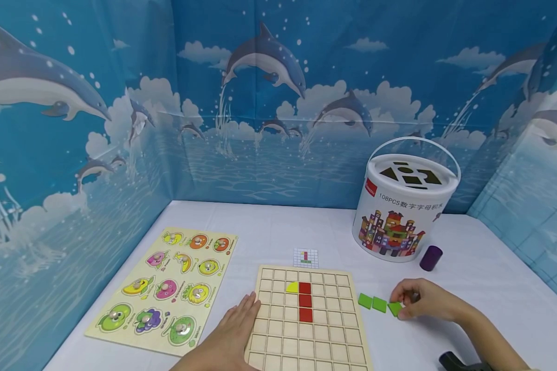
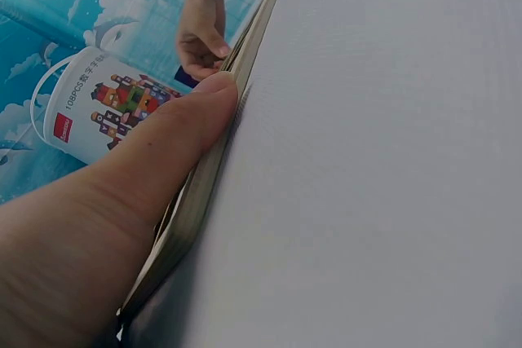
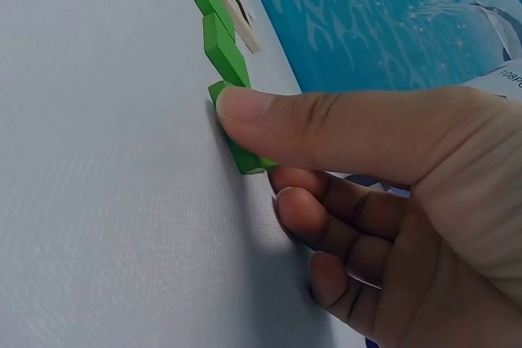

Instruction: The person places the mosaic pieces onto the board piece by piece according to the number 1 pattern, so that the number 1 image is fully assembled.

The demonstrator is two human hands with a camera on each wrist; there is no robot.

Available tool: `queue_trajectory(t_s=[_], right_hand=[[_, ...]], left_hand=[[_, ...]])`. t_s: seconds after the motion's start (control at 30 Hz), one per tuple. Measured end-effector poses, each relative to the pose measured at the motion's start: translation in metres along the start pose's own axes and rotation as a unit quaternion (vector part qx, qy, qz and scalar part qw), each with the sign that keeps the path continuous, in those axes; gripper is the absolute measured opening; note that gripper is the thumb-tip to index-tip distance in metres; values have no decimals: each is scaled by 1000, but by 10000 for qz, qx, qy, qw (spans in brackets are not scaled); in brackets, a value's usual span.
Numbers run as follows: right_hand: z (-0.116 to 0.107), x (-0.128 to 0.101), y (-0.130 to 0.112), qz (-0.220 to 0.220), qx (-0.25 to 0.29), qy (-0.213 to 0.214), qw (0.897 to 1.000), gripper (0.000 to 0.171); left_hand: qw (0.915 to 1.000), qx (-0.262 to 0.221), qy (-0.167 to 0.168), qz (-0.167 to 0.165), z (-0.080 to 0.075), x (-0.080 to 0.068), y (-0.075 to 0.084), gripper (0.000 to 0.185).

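- Blue dolphin backdrop (image 1: 241,154); covers the left side, back and right side of the scene; white tablecloth (image 1: 260,221) in front of it
- Fruit puzzle board (image 1: 167,275); lies flat at left, tilted to the grid; four rows of three fruit pieces, all seated; left forearm side close by, contact cannot be told
- Left hand (image 1: 227,332); on the grid board's left edge, fingers straight and close together; thumb lies along the board's near edge in left wrist view; hand rests there, no small piece seen in it
- Wooden grid board (image 1: 292,329); flat, center front; near edge out of the head view
- Yellow piece (image 1: 293,287); rounded on one side; in second row from far edge, just left of the top red square
- Red squares (image 1: 305,301); three in one column, second to fourth rows, set in cells
- Pattern card (image 1: 306,258); small, gridded, just beyond the grid's far edge; colored marks on it, fine detail too small
- Green squares (image 1: 372,303); three in a row on the cloth, right of the grid; rightmost green square (image 1: 394,309) is the held one
- White bucket (image 1: 399,206); upright, handle raised, shape holes in lid; back right
- Right hand (image 1: 420,301); narrow pinch on the rightmost green square, thumb on its near side; other fingers curled
- Purple cylinder (image 1: 431,258); beside bucket's base, beyond the right hand
- Black object (image 1: 459,360); by the right forearm, partly cut off
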State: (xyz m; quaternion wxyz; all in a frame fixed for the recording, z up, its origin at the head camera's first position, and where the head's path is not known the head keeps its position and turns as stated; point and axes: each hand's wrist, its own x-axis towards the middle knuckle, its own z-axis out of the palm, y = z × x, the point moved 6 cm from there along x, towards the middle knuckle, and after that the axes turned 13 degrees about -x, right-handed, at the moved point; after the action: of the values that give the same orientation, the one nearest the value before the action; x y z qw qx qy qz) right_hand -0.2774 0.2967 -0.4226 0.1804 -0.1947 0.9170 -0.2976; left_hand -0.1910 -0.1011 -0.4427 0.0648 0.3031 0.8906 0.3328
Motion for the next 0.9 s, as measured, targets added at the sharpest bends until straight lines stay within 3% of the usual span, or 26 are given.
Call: queue_trajectory(t_s=[0.3,0.63,0.9], right_hand=[[0,1,2,141,54,-8,9999,29],[2,0,7,-15,897,-354,9953,18],[3,0,0,19,1148,-367,9927,16]], left_hand=[[10000,47,3,9,0,0,-1,130],[10000,72,-10,27,1,0,0,130],[9999,-169,-16,29,0,0,-1,130]])
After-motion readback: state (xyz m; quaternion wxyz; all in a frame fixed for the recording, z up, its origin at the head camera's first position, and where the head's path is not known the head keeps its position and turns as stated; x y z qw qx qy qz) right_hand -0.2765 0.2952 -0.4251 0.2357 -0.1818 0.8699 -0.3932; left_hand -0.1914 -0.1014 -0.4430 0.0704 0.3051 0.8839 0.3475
